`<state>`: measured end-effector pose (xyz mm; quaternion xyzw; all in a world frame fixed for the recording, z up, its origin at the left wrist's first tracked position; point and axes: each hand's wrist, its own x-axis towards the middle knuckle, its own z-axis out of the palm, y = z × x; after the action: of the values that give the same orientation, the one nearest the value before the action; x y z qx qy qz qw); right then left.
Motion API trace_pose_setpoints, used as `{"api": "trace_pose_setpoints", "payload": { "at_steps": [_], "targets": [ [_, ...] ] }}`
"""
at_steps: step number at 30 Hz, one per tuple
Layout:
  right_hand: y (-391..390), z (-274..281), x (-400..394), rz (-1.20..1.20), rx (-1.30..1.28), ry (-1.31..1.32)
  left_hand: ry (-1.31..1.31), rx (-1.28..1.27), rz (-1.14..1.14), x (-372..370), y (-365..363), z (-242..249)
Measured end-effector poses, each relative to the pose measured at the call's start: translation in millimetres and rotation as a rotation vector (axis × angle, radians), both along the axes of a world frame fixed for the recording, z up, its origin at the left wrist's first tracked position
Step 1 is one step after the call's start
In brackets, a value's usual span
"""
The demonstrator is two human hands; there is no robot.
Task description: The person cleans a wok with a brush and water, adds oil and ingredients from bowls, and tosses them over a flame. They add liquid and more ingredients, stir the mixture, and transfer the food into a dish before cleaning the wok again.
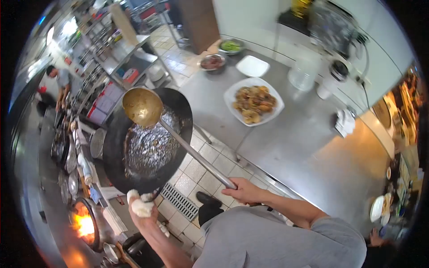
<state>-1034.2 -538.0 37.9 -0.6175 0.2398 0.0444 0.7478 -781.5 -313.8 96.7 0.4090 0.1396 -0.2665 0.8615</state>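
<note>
My left hand (144, 213) is closed over a folded white cloth (142, 207) at the near edge of a black wok (115, 152), which hangs tilted off the stove. Dark, glossy residue coats the inside of the wok. In my right hand (245, 191) is the end of a long-handled metal ladle (143, 107), its fingers wrapped round the handle. The ladle's bowl is over the far side of the wok and has brownish liquid or film in it. A white square plate (229, 105) heaped with browned food (254, 102) stands on the steel table, beyond the ladle handle.
Flames rise from a burner (85, 223) at lower left. The steel table (286, 143) bears an empty white plate (253, 66), a bowl of meat (212, 62), a bowl of greens (231, 46) and a clear container (304, 75). Another person (63, 85) stands farther along the stove.
</note>
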Motion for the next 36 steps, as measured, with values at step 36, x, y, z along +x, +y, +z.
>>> {"api": "trace_pose_setpoints", "payload": {
  "at_steps": [36],
  "targets": [
    [477, 25, 950, 1.329, 0.173, -0.272, -0.068, -0.145, 1.552, 464, 393, -152]
  ]
}}
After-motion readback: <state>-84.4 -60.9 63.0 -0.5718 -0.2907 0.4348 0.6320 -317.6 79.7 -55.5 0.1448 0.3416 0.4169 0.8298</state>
